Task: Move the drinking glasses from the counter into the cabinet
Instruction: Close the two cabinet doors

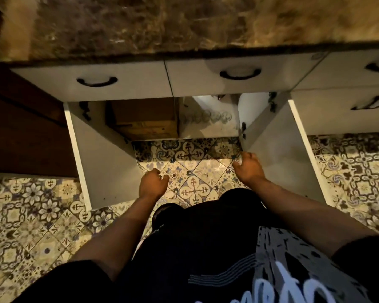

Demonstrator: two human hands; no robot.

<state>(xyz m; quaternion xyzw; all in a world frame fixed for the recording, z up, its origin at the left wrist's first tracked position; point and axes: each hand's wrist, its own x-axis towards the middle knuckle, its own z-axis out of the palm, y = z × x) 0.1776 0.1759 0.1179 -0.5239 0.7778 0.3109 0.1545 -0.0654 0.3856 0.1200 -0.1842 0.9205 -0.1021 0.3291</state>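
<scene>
Several clear drinking glasses (206, 117) stand in a row inside the right half of the open white cabinet (208, 130), under the counter (140, 25). No glass shows on the visible part of the counter. My left hand (153, 185) hangs over the floor in front of the cabinet, fingers loosely curled and holding nothing. My right hand (248, 169) is just beside the lower corner of the open right door (271, 149), fingers loosely curled. Whether it touches the door I cannot tell.
The left door (101, 154) also stands open, and both doors flank me. A cardboard box (144, 125) fills the cabinet's left half. White drawers with black handles (96, 82) sit under the countertop. A dark wooden unit (26, 127) is at left. The floor is patterned tile (195, 171).
</scene>
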